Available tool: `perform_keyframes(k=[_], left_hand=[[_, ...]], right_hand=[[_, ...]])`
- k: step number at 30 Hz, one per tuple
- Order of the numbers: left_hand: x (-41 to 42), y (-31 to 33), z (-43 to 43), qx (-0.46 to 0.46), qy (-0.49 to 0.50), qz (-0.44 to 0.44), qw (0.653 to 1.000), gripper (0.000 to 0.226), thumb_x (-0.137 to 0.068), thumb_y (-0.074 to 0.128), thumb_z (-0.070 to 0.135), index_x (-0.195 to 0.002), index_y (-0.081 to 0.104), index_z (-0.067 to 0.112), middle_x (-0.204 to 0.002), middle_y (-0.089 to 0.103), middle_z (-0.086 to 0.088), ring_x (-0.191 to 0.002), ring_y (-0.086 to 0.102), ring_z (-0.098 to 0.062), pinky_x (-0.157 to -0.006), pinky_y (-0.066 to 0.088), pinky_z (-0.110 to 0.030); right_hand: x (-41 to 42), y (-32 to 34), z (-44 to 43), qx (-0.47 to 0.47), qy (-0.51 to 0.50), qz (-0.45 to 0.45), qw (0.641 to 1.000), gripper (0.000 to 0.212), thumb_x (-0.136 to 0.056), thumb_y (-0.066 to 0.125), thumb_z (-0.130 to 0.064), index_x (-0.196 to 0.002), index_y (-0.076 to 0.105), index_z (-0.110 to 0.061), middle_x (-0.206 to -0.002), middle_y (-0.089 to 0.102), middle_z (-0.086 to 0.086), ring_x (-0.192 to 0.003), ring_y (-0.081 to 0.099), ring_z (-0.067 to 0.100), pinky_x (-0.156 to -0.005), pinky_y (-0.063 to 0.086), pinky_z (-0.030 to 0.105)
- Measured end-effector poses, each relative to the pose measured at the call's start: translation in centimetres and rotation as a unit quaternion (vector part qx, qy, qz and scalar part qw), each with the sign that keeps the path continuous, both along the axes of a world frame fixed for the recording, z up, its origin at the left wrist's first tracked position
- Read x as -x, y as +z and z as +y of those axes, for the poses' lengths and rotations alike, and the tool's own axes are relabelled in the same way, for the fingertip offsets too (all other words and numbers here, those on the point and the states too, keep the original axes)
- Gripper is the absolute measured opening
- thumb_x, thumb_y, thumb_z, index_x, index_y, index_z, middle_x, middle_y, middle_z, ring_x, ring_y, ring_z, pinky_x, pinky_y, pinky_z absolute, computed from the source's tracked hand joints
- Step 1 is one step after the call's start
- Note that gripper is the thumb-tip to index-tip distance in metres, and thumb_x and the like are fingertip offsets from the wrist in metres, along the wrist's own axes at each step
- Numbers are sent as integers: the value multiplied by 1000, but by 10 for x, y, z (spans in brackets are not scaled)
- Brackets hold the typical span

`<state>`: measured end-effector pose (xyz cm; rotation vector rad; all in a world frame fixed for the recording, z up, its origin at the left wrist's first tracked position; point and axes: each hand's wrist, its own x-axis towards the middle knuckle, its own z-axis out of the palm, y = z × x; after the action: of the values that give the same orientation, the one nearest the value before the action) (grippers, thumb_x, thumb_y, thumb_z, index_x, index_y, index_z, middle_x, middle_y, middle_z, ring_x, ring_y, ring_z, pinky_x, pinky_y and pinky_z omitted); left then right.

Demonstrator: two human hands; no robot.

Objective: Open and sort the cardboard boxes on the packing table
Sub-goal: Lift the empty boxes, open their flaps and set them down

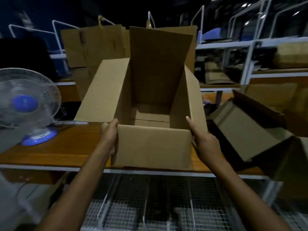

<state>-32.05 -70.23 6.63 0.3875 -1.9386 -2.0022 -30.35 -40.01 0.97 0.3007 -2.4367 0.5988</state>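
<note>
An open cardboard box (153, 147) stands on the wooden packing table (55, 150), its top flaps raised and its inside bare. My left hand (109, 135) grips the box's near left corner, fingers curled over the edge. Against the near right side presses my right hand (202, 139), its fingers straight along the wall. A second opened box (248, 129) lies tilted on its side at the right of the table. Flattened cardboard sheets (93, 47) lean upright behind the open box.
A white and blue desk fan (25, 104) stands on the table's left end. Metal shelving (250, 47) with cardboard pieces rises at the back right. Wire mesh racks (150, 205) lie below the table's front edge.
</note>
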Motion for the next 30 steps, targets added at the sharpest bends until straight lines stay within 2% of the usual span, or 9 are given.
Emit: perform_keyframes(k=[3, 5, 8, 10, 14, 18, 24, 26, 30], left_hand=[[-18, 10, 30, -32, -10, 30, 999, 42, -80, 57, 36, -99, 57, -2, -87, 58, -17, -72, 60, -27, -60, 47, -38], [-31, 21, 61, -50, -17, 53, 997, 30, -90, 54, 30, -95, 54, 1, -81, 56, -13, -68, 57, -24, -58, 45, -36], [-46, 38, 113, -66, -47, 90, 993, 29, -97, 51, 22, -72, 51, 6, -60, 48, -4, -55, 49, -19, -52, 36, -30], [-52, 50, 147, -80, -64, 113, 988, 38, -96, 51, 17, -59, 44, 11, -55, 43, -2, -51, 45, -18, -53, 32, -30], [-63, 78, 221, -110, -86, 149, 979, 28, -94, 50, 14, -68, 41, 11, -66, 43, -5, -57, 45, -19, -55, 35, -32], [-64, 102, 303, -136, -92, 169, 972, 18, -96, 50, 21, -84, 37, 16, -90, 42, -7, -71, 47, -18, -62, 40, -39], [-59, 132, 424, -136, -130, 195, 963, 25, -95, 51, 27, -98, 41, 4, -77, 44, -10, -61, 49, -20, -44, 40, -26], [-54, 138, 457, -142, -143, 189, 961, 33, -88, 54, 36, -96, 42, 6, -83, 47, -14, -66, 51, -24, -51, 43, -29], [-37, 142, 524, -139, -155, 187, 960, 24, -96, 50, 26, -80, 42, 10, -75, 47, -8, -62, 49, -19, -55, 41, -31]], right_hand=[[-34, 26, 32, -5, 11, 5, 1000, 76, -95, 61, -9, -156, 26, -38, -109, 70, 11, -95, 67, 26, -80, 56, 41], [-55, 49, 55, 12, 4, 11, 1000, 62, -93, 62, -4, -148, 46, -26, -106, 70, 7, -94, 66, 22, -72, 47, 25], [-78, 83, 101, 15, -19, 44, 999, 50, -90, 65, -1, -137, 58, -19, -109, 71, 8, -95, 66, 22, -75, 45, 24], [-91, 104, 134, 0, -32, 68, 997, 48, -88, 66, 0, -132, 61, -17, -110, 71, 9, -97, 67, 24, -77, 52, 31], [-114, 139, 206, -37, -31, 107, 993, 39, -86, 72, -5, -123, 62, -13, -105, 70, 7, -90, 67, 21, -71, 60, 41], [-123, 167, 289, -49, -35, 160, 985, 28, -87, 68, -1, -113, 65, -10, -95, 72, 9, -82, 69, 21, -67, 59, 39], [-123, 194, 413, -68, -62, 195, 976, 31, -87, 69, 0, -116, 64, -13, -95, 71, 8, -82, 66, 20, -61, 53, 30], [-119, 200, 448, -68, -69, 196, 976, 33, -86, 70, 2, -116, 65, -10, -96, 72, 10, -81, 64, 16, -61, 46, 21], [-106, 205, 513, -76, -80, 170, 979, 35, -86, 70, 2, -119, 63, -9, -100, 71, 12, -82, 63, 16, -62, 49, 24]])
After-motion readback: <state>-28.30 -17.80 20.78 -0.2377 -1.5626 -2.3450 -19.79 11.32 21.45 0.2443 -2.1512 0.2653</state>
